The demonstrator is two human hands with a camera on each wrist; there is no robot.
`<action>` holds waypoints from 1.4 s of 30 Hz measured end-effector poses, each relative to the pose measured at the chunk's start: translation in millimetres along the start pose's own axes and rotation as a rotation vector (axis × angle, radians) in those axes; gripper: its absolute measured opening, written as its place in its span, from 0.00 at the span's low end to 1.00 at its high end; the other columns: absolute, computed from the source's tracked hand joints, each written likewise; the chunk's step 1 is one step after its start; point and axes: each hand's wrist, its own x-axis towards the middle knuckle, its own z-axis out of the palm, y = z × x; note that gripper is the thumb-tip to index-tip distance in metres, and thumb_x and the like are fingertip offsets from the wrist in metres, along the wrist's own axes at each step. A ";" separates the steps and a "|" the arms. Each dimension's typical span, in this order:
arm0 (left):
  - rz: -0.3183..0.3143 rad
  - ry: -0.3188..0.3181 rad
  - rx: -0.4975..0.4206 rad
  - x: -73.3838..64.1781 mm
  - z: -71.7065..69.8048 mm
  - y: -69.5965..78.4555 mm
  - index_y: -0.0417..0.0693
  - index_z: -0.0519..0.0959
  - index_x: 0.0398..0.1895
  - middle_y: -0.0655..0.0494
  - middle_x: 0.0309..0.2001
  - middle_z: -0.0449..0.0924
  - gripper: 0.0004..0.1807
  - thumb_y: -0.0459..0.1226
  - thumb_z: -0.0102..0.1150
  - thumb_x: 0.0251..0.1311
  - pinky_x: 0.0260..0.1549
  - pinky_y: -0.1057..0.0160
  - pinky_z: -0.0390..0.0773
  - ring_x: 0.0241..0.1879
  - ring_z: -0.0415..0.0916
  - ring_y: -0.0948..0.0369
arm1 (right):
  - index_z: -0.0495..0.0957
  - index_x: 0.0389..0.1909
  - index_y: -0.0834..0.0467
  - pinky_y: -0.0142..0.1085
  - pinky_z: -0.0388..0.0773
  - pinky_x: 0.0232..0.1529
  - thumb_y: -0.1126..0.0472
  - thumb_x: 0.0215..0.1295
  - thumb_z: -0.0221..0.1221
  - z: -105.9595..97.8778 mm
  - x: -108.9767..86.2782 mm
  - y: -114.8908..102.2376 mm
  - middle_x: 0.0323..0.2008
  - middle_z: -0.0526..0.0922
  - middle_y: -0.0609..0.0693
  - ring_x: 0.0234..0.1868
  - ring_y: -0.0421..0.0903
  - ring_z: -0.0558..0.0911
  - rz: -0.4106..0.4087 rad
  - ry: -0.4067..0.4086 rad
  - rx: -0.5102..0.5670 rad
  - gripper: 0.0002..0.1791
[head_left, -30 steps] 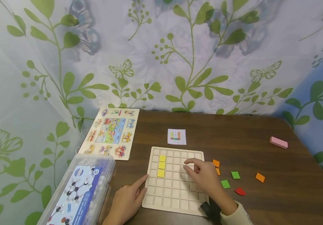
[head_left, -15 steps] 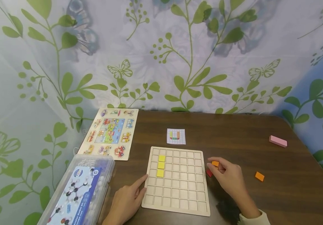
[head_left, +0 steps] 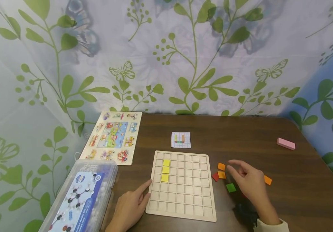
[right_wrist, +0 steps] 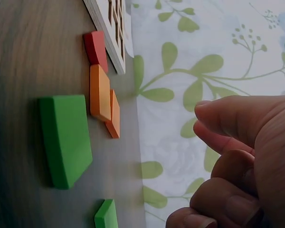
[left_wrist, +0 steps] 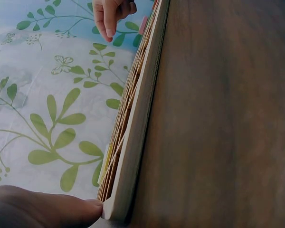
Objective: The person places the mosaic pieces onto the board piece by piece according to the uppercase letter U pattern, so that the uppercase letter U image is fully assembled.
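A wooden grid board [head_left: 181,199] lies on the table with yellow square tiles [head_left: 165,169] in one column near its upper left. My left hand [head_left: 131,204] rests beside it, index finger stretched out to touch its left edge. To the board's right hovers my right hand [head_left: 249,183], holding nothing; thumb and index finger stand a little apart, the other fingers curled. Near it lie a red tile [head_left: 215,176], an orange tile [head_left: 221,166], another orange tile [head_left: 221,175] and a green tile [head_left: 231,188]. A second green tile [right_wrist: 106,216] shows in the right wrist view.
A small pattern card [head_left: 180,140] lies behind the board. On the left are a picture puzzle [head_left: 128,151] and a clear plastic box [head_left: 112,170] with a molecular model label. An orange tile [head_left: 268,180] and a pink block [head_left: 286,143] lie farther right.
My right hand has moved right, from over the board, past the orange tiles, to above the loose tiles. The left hand and the yellow tiles have stayed put.
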 end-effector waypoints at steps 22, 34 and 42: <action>-0.012 -0.023 0.020 0.8 0.3 -0.5 0.59 0.81 0.64 0.77 0.12 0.51 0.22 0.41 0.66 0.66 0.14 0.69 0.50 0.13 0.44 0.75 | 0.86 0.49 0.54 0.35 0.60 0.17 0.49 0.67 0.68 -5.6 -6.4 3.0 0.17 0.64 0.44 0.16 0.43 0.63 0.095 -0.146 -0.060 0.16; -0.018 -0.026 0.033 0.8 -0.9 0.3 0.60 0.82 0.64 0.77 0.12 0.52 0.22 0.41 0.67 0.65 0.15 0.68 0.51 0.13 0.44 0.74 | 0.88 0.46 0.50 0.31 0.58 0.19 0.57 0.59 0.74 17.9 -16.1 -2.9 0.15 0.59 0.38 0.16 0.36 0.58 -0.054 -0.225 -0.031 0.13; -0.020 -0.022 0.035 1.2 -0.6 0.9 0.59 0.82 0.63 0.76 0.13 0.52 0.22 0.41 0.67 0.65 0.14 0.68 0.50 0.13 0.44 0.74 | 0.86 0.54 0.50 0.32 0.54 0.19 0.60 0.62 0.71 24.3 -16.7 -10.3 0.14 0.58 0.38 0.15 0.36 0.56 -0.046 -0.293 -0.081 0.18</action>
